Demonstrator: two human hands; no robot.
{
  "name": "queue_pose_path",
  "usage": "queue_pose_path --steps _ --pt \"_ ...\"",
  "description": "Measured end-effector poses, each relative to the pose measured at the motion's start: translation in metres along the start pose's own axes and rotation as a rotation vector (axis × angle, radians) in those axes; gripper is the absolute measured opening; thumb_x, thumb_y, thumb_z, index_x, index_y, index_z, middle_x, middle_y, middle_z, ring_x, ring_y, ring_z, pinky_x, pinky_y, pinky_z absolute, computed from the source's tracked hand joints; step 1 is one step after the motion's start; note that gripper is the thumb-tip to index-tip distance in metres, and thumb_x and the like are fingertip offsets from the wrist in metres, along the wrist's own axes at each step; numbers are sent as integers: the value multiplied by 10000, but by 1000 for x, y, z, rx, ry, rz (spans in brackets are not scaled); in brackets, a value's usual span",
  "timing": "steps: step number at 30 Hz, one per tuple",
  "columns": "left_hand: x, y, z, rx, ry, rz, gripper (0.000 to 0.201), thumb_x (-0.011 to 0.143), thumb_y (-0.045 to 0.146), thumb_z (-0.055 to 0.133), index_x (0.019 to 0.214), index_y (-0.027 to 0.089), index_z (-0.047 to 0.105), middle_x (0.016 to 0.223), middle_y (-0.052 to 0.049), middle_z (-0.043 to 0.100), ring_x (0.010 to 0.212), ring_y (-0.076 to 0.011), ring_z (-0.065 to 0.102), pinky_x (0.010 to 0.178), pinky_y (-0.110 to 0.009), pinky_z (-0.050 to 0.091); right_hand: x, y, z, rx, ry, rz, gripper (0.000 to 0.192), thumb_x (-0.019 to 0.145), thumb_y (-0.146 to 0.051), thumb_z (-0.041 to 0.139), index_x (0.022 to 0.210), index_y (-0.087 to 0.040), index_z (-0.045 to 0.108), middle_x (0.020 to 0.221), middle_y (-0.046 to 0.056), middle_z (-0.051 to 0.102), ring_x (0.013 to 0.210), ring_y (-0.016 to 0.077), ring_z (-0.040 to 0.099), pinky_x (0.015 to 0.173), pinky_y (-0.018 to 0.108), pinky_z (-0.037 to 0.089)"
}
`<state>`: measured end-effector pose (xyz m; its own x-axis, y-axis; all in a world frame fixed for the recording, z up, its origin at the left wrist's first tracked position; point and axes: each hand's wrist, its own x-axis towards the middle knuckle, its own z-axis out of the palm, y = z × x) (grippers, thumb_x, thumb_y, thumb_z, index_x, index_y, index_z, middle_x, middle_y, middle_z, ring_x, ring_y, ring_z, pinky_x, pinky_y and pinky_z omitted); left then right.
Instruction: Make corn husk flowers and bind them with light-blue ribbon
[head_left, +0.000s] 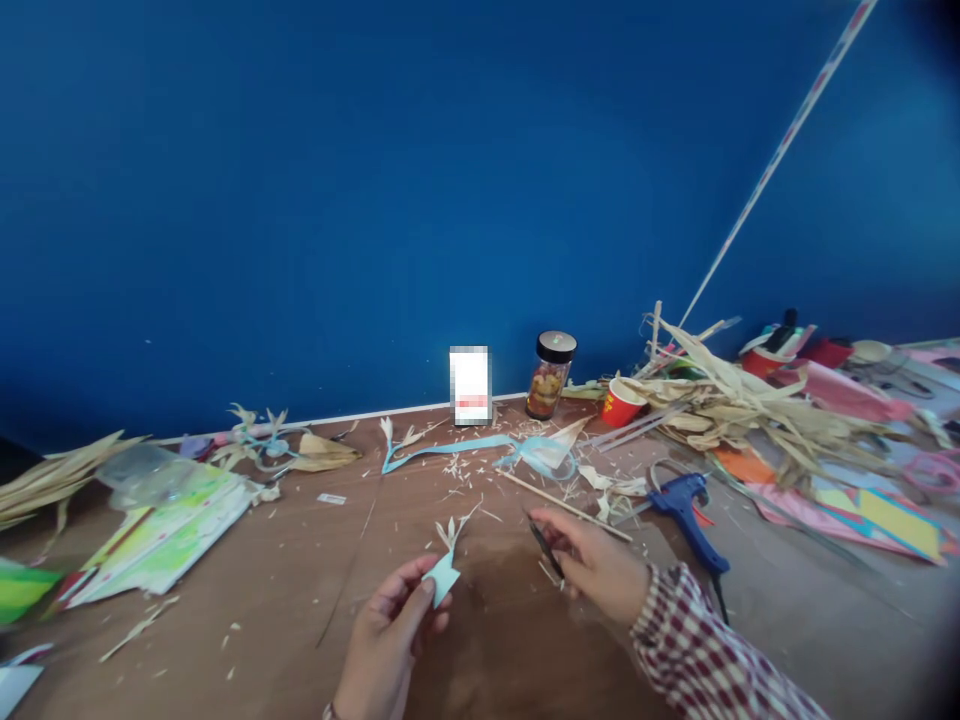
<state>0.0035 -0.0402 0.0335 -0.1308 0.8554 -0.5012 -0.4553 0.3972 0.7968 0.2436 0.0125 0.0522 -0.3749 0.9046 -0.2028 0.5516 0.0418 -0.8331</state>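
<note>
My left hand (397, 625) pinches a small husk flower (448, 545) with pale strips at its top and light blue paper round its base. My right hand (600, 565), to the right and apart from the flower, is closed on a slim dark tool (545, 545); its exact kind does not show. Beyond my hands lie a light blue ribbon (457, 446) and a pale husk piece (562, 445). A thin wooden stick (566, 507) lies just past my right hand. The blue glue gun (688, 515) rests on its side to the right.
Pale scraps are scattered over the brown table (262, 620). A lidded jar (551, 375) and a red paper cup (622, 402) stand near the blue wall (337, 200). Dry corn husks (720, 395) are heaped at right, above coloured paper (885, 520). A painted sheet (165, 530) lies left.
</note>
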Motion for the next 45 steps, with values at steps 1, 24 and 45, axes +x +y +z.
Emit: queue_pose_path --steps 1,24,45 --pt "1 0 1 -2 -4 11 402 588 277 734 949 148 612 819 -38 641 683 -117 587 582 -209 494 0 5 2 158 -27 18 466 772 -163 427 1234 -225 402 934 34 561 770 145 562 653 278 473" --pt "16 3 25 9 60 85 384 585 243 729 931 147 593 669 14 603 586 -91 565 562 -204 481 -20 -7 52 624 -315 118 403 694 -265 630 1064 -148 518 753 -5 525 619 69 474 512 164 393" --pt "15 -3 31 72 2 34 420 566 291 735 934 138 601 677 -3 617 590 -102 569 593 -233 480 -15 -5 49 691 -317 104 450 661 -368 671 1036 -152 548 693 -17 524 566 60 464 477 155 390"
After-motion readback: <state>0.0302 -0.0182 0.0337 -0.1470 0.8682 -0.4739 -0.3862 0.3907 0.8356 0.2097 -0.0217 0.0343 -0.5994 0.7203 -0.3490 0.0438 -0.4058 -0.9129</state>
